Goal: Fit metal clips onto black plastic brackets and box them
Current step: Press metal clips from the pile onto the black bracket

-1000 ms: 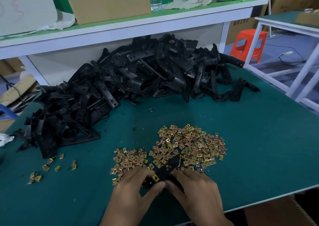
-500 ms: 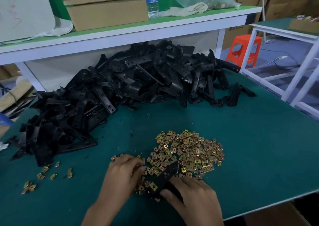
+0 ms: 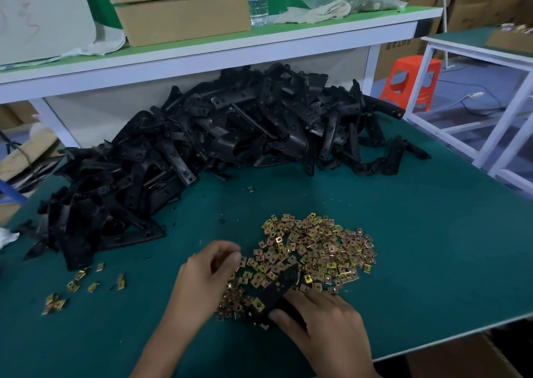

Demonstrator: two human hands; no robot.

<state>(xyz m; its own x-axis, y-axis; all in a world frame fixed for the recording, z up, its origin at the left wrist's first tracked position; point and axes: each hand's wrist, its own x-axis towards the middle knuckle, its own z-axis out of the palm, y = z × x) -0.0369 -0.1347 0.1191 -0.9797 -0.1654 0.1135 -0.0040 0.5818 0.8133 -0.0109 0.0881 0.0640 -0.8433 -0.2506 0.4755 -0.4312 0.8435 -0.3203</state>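
Head view: bracket (image 3: 281,287) held at the table's (image 3: 432,248) near edge, left hand (image 3: 207,274) at the clip pile (image 3: 320,248).

The right hand (image 3: 323,317) grips the near end of the black bracket, which lies slanted over the near fringe of the pile; one brass-coloured clip (image 3: 257,304) already sits on its lower end. The left hand's fingers are curled at the pile's left rim, though I cannot tell whether they pinch a clip. I'd take a single clip, turn its open mouth to the bracket's edge, line it up with a hole and push it square until seated, right hand bracing. The bracket heap (image 3: 202,152) waits along the far edge.
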